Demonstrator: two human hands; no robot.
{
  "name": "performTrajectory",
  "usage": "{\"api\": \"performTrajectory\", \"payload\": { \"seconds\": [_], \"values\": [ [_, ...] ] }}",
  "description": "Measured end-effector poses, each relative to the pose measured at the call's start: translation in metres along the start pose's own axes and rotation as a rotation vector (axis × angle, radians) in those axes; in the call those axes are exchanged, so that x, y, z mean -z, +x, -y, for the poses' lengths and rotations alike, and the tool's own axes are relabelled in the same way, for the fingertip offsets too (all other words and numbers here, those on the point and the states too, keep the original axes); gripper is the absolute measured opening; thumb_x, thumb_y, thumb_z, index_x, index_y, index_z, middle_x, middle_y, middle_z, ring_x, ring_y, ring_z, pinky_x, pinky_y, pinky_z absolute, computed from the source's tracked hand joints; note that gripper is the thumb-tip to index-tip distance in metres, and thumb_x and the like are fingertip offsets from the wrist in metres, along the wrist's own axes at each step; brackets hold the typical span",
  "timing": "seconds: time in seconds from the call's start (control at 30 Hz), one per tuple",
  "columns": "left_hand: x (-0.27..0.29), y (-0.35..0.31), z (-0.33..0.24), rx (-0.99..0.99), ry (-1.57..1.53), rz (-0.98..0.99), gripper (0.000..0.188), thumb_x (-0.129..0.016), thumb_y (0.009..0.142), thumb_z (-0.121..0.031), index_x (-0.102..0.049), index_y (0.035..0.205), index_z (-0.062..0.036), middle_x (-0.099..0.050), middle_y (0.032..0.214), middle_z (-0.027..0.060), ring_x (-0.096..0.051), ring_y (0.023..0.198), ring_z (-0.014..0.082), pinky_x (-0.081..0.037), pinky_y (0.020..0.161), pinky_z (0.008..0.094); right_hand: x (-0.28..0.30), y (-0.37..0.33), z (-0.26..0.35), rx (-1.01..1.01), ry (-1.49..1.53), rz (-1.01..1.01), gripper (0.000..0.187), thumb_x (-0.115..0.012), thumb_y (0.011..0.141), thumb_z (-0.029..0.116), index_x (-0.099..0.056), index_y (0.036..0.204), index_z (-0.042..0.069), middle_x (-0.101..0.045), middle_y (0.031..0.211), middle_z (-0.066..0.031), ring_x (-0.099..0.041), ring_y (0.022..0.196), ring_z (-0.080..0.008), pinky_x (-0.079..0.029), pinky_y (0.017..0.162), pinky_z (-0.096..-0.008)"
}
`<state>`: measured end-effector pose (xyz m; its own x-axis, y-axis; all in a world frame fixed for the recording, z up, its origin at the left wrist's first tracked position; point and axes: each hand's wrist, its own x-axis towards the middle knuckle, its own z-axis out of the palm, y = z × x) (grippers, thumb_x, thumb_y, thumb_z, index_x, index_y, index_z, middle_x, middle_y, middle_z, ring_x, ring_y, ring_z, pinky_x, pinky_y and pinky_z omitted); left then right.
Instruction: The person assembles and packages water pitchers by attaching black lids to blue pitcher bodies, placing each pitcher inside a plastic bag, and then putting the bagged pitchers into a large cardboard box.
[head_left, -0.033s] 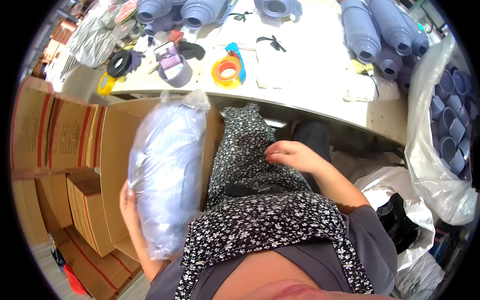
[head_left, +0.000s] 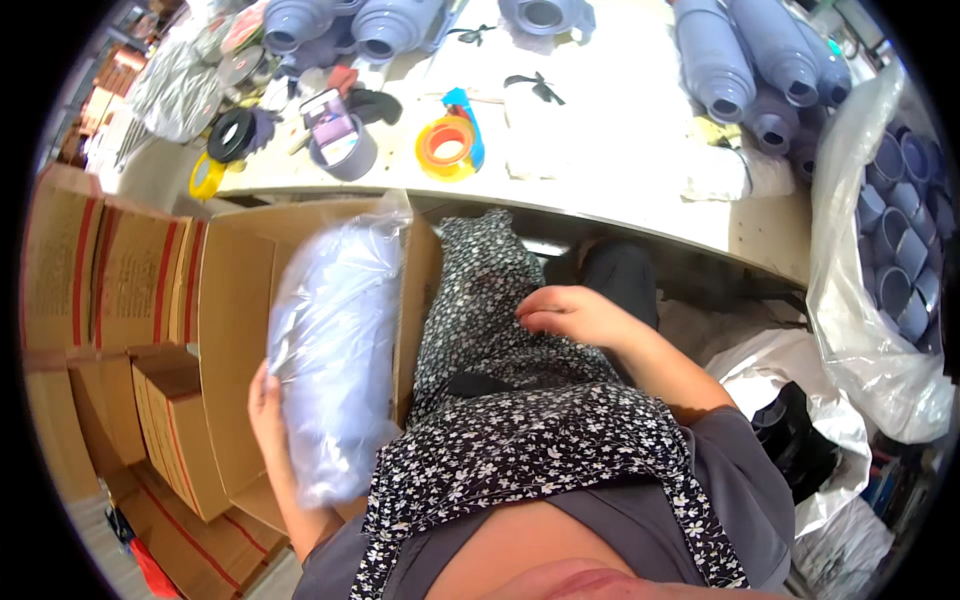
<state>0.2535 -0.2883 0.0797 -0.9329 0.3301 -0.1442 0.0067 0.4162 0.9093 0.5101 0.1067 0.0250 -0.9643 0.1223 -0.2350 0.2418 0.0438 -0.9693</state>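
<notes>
Touching, with the bare left hand [head_left: 265,405], the outer left edge of a long, rounded, pale blue bundle in shiny, wrinkled clear plastic [head_left: 335,360]; with fingers pointing up along that edge, but cannot tell whether gripping it or only pressing against it. With the bundle, placed lengthwise at the mouth of a large, open, brown cardboard box [head_left: 235,340], slightly blurred; cannot tell how deep inside. Holding out the bare right hand [head_left: 565,315] above the lap, half open, with loosely curled fingers and apparently without any load, over a black apron with small white flowers [head_left: 540,430]. To the left of the box, stacked red-striped brown cartons [head_left: 55,260]. Beyond the lap, a long whitish surface [head_left: 650,120], bearing a yellow-orange tape roll [head_left: 428,155] on a blue holder, a round lavender-blue cup [head_left: 355,160] with a phone [head_left: 330,120] leaning in it, a black ribbon bow [head_left: 537,85] on white material, and, toward the far right, lavender-blue plastic bottle-shaped bodies [head_left: 715,65]. At the right end, just beside the surface, a cloudy clear plastic bag [head_left: 840,230] around many lavender-blue cups [head_left: 895,240]; below, a crumpled white bag [head_left: 770,360].
</notes>
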Motion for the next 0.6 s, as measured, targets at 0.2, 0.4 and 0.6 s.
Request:
{"api": "performTrajectory", "payload": {
  "seconds": [0.2, 0.4, 0.6],
  "values": [
    [-0.105, 0.124, 0.202, 0.038, 0.746, 0.538, 0.047, -0.066, 0.078, -0.033, -0.058, 0.115, -0.0053, -0.065, 0.093, 0.0198, -0.063, 0.089, 0.027, -0.048, 0.078, 0.034, 0.0, -0.001, 0.008, -0.059, -0.14, 0.014, 0.027, -0.058, 0.086, 0.022, -0.06, 0.107, 0.006, -0.064, 0.1, -0.0102, -0.06, 0.092, -0.0225, -0.046, 0.082, -0.032],
    [-0.257, 0.131, 0.309, 0.282, 0.999, 0.593, 0.04, -0.057, 0.083, -0.031, -0.056, 0.112, -0.0027, -0.06, 0.111, 0.0156, -0.058, 0.101, 0.0297, -0.045, 0.084, 0.0356, 0.031, -0.07, 0.003, -0.293, -0.091, -0.309, 0.024, -0.059, 0.085, 0.019, -0.061, 0.104, 0.004, -0.064, 0.097, -0.0103, -0.06, 0.093, -0.0203, -0.046, 0.082, -0.0306],
    [-0.294, 0.142, 0.31, 0.324, 1.035, 0.552, 0.037, -0.055, 0.085, -0.028, -0.056, 0.112, -0.0025, -0.06, 0.109, 0.0139, -0.058, 0.099, 0.0278, -0.045, 0.083, 0.0348, 0.152, -0.185, 0.061, -0.343, -0.439, -1.203, 0.02, -0.063, 0.081, 0.019, -0.065, 0.097, 0.008, -0.064, 0.089, -0.0055, -0.061, 0.079, -0.015, -0.047, 0.073, -0.028]
  ]
}}
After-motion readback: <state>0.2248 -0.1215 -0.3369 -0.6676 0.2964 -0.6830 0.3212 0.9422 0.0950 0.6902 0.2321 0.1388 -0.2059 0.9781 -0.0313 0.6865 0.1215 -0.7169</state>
